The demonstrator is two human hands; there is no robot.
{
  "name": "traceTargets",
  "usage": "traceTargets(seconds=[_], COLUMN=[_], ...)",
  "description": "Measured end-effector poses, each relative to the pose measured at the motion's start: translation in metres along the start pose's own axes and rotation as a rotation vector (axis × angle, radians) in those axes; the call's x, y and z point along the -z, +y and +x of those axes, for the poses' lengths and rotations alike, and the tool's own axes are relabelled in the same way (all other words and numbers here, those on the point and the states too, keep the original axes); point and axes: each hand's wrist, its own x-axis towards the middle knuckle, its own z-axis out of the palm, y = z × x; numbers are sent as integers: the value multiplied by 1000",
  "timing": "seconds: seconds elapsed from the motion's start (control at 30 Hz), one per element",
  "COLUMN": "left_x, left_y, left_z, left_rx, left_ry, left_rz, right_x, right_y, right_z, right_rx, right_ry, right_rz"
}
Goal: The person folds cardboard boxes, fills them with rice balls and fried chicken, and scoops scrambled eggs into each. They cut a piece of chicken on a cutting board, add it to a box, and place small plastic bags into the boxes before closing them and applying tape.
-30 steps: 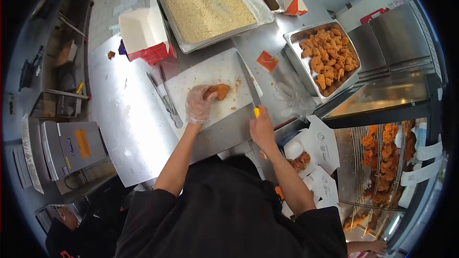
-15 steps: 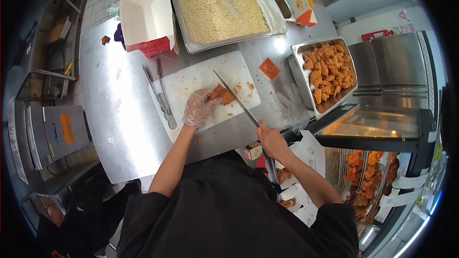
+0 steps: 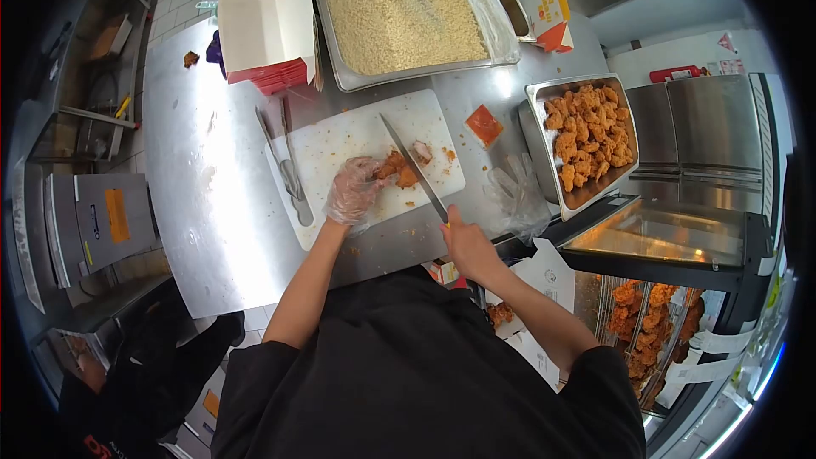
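Observation:
On the white cutting board (image 3: pixel 327 140), fried chicken (image 3: pixel 399 172) lies under the fingertips of my left hand (image 3: pixel 353 191), which wears a clear plastic glove and pinches it. My bare right hand (image 3: pixel 469 246) is closed round the handle of a long knife (image 3: pixel 414 168). The blade crosses the board diagonally, along the right side of the held chicken. Just right of the blade is a small cut piece (image 3: pixel 421 151) with pale meat showing. Crumbs are scattered on the board. Tongs (image 3: pixel 289 153) rest along the board's left side.
Behind the board is a large tray of crumbs (image 3: pixel 342 78); red-and-white boxes (image 3: pixel 280 76) stand left of it. A metal pan (image 3: pixel 534 119) of fried chicken is at the right, near a red packet (image 3: pixel 484 125) and plastic gloves (image 3: pixel 514 195). A person in black (image 3: pixel 153 365) is at lower left.
The knife and my right hand have moved slightly left and toward me. A small piece with pale meat now shows separate, right of the blade. My left hand stays on the chicken.

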Motion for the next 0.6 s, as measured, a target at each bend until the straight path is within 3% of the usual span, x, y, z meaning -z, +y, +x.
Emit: traceTargets(seconds=[0.1,0.17,0.2,0.4,0.47,0.5,0.57,0.6], left_x=[3,4,5,0,-4,-6,-13,-11], left_y=[3,9,11,5,5,2,-8,-13], left_z=[0,0,6,0,0,-1,-9,-6], left_rx=[-35,117,99,4,263,271,306,312], left_ry=[-50,-96,-92,-22,-22,-15,35,39], left_rz=[0,-165,-164,-23,-184,-185,-644,-639], right_x=[-38,-52,-54,12,5,-8,-30,-42], right_y=[15,13,12,-17,-21,-16,-4,1], right_z=[30,50,60,34,12,8,14,23], right_rx=[64,104,116,89,55,60,67,103], right_ry=[88,146,134,64,55,60,49,110], right_rz=[10,72,89,32,42,42,42,40])
